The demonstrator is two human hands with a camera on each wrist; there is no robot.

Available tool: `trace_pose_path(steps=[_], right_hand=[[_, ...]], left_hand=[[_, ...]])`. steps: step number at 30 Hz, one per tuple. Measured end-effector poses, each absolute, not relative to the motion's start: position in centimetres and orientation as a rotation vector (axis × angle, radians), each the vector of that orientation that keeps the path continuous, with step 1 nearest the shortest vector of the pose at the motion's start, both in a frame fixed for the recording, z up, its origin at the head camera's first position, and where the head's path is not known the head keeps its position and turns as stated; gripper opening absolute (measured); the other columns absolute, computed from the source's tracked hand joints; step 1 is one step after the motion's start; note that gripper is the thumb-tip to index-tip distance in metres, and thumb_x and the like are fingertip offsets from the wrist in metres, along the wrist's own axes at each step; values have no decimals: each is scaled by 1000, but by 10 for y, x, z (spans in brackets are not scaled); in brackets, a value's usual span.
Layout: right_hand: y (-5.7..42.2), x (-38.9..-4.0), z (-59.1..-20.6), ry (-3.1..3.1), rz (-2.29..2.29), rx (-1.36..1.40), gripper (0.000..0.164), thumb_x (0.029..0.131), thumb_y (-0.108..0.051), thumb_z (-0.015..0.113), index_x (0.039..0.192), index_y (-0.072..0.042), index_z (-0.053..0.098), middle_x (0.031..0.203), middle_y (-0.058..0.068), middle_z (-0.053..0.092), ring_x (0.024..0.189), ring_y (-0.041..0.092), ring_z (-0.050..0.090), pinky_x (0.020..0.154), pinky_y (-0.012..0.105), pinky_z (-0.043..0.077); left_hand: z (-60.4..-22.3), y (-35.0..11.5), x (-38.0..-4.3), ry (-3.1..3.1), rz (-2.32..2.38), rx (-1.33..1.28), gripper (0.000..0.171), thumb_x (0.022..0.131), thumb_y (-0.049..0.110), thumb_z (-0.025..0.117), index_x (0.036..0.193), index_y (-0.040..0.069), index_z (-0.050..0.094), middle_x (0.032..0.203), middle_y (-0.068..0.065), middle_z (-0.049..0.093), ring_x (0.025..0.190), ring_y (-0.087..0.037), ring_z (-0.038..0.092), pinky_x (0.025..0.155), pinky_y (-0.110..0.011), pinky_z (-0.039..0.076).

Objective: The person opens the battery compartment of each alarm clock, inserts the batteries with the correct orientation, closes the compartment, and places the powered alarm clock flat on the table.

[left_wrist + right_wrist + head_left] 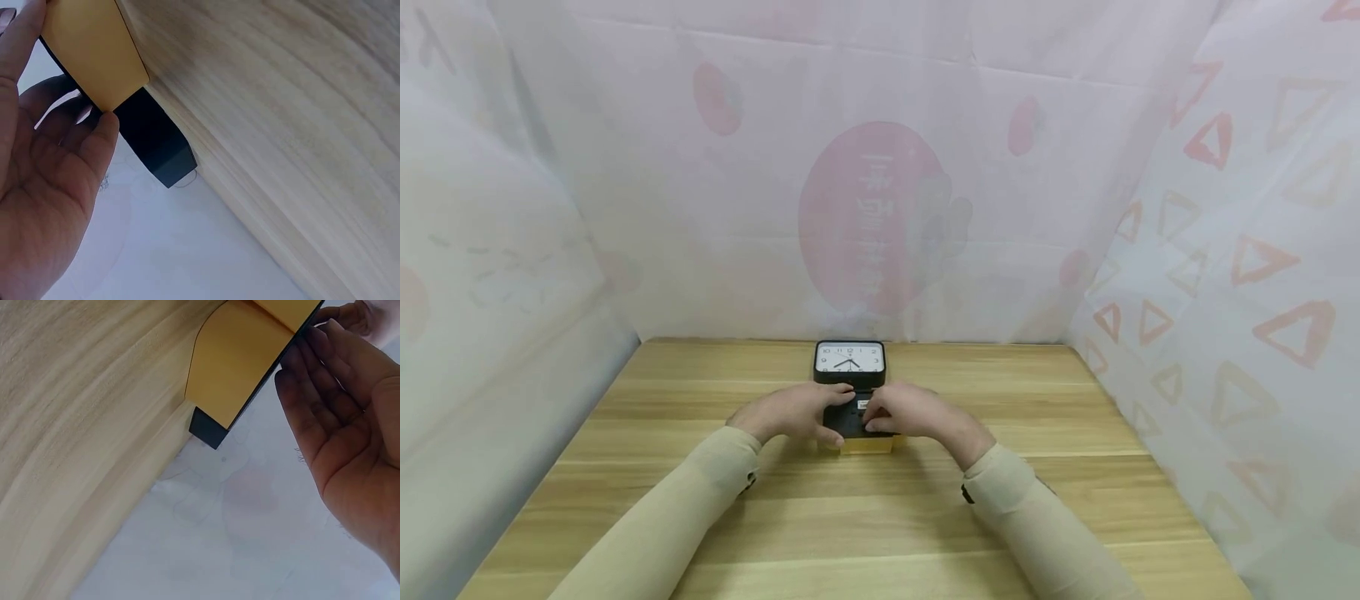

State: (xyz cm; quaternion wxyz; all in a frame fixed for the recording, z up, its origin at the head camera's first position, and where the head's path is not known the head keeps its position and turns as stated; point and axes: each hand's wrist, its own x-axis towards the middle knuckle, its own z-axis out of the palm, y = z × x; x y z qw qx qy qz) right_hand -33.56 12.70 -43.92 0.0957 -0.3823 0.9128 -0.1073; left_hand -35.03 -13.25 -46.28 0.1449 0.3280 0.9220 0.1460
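Observation:
A low yellow box with a flat black top lies on the table, and a small white label shows on that top. My left hand holds the box's left end, thumb at the near edge and fingers over the far side. In the left wrist view, fingertips press against a corner of the yellow side. Bent over the right half of the black top is my right hand, thumb and forefinger close together on its middle. I cannot tell whether they pinch anything. Its other fingers are partly hidden.
Right behind the box stands a square clock with a black frame and white dial. The wooden table ends at a pale printed cloth, which also hangs at both sides.

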Motion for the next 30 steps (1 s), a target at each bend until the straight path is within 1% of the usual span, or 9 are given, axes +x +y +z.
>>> trace_pose_path(steps=[6,11,15,17,21,24,30], right_hand=[[141,-346,-435,2729,-520,-1049,20,117,-20,76,128,-8,89,124,7,89,110,19,83,100,42,71],[155,-355,-432,2801,-665,-977,25,118,-20,73,133,-4,86,127,10,88,116,24,83,103,45,72],[162,-360,-433,2844,-694,-959,24,119,-21,72,132,-6,86,127,9,88,118,25,83,107,47,71],[163,-362,-435,2848,-707,-951,24,119,-22,72,131,-6,85,128,10,87,120,26,83,111,49,70],[167,-365,-440,2843,-721,-921,31,120,-23,71,139,-1,81,136,15,85,129,32,81,119,55,66],[169,-367,-442,2839,-707,-900,37,120,-26,71,145,1,78,142,17,83,134,35,79,121,56,64],[170,-367,-440,2811,-696,-935,36,119,-30,73,142,-3,80,139,15,85,131,33,81,118,53,67]], left_hand=[[-465,-129,-353,2692,363,996,91,102,49,93,172,3,58,187,-20,48,171,-46,50,141,-64,45],[-466,-129,-354,2727,348,1024,93,99,50,96,170,2,60,184,-22,51,168,-46,54,138,-62,49],[-464,-130,-353,2755,337,1074,96,97,47,98,171,2,58,182,-23,52,165,-46,58,135,-61,53],[-462,-132,-350,2767,330,1104,99,97,46,99,173,1,56,182,-23,53,165,-45,58,135,-60,53],[-457,-133,-346,2802,296,1170,106,94,45,101,176,1,50,183,-22,52,167,-42,57,138,-59,51],[-454,-133,-344,2854,223,1274,108,92,45,103,176,1,50,182,-21,54,167,-41,58,137,-58,52],[-447,-136,-343,2940,-35,1572,104,91,40,104,174,1,55,178,-19,60,165,-39,60,131,-55,59]])
